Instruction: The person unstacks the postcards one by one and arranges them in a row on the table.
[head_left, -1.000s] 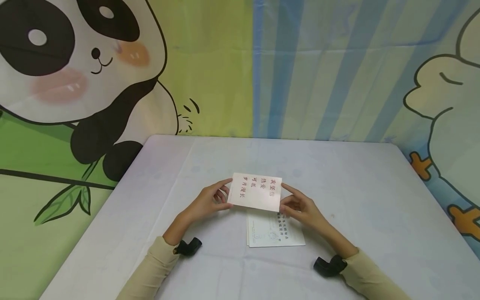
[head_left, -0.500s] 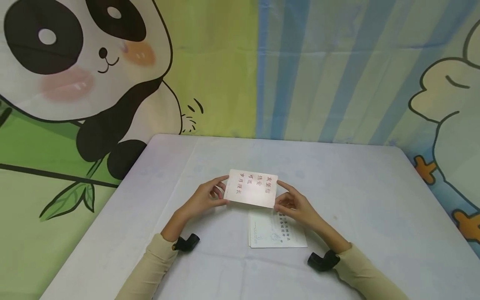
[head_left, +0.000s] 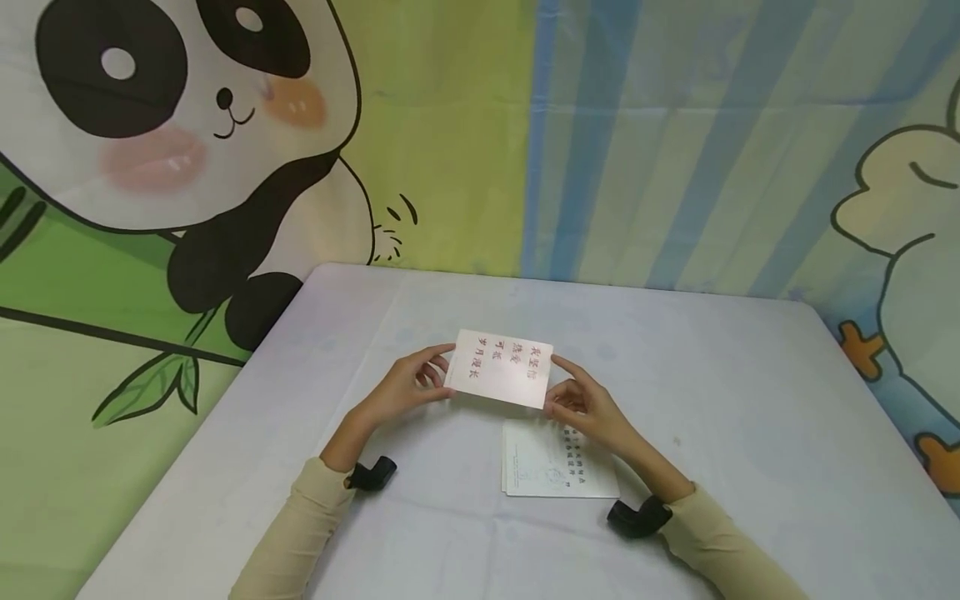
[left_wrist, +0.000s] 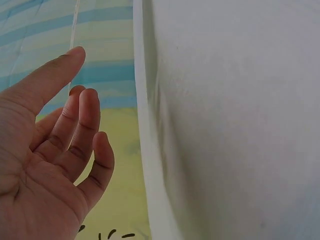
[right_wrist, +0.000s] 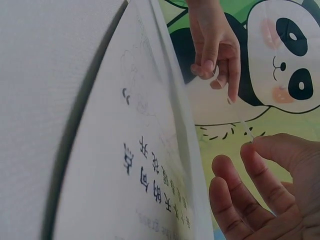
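Note:
Both hands hold a white card point(head_left: 498, 369) with red handwritten-style Chinese characters above the table. My left hand point(head_left: 408, 383) pinches its left edge between thumb and fingers. At the opposite edge, my right hand point(head_left: 592, 408) grips it the same way. The card shows as a thin edge point(left_wrist: 74, 25) in the left wrist view, meeting the thumb and fingertips. A small stack of cards point(head_left: 536, 467) lies on the table below and nearer me, its top one bearing dark Chinese characters and a pale drawing. The right forearm and hand pass close to its right side.
A white cloth covers the table point(head_left: 420, 533). Behind it hangs a cartoon backdrop point(head_left: 442, 167) with a panda at left and a white bird-like figure at right. Black wrist-worn devices point(head_left: 641, 517) sit at both cuffs.
Both hands have carried the card slightly left and farther from the stack, which stays on the table. The head view has shifted a little, so the backdrop appears farther right.

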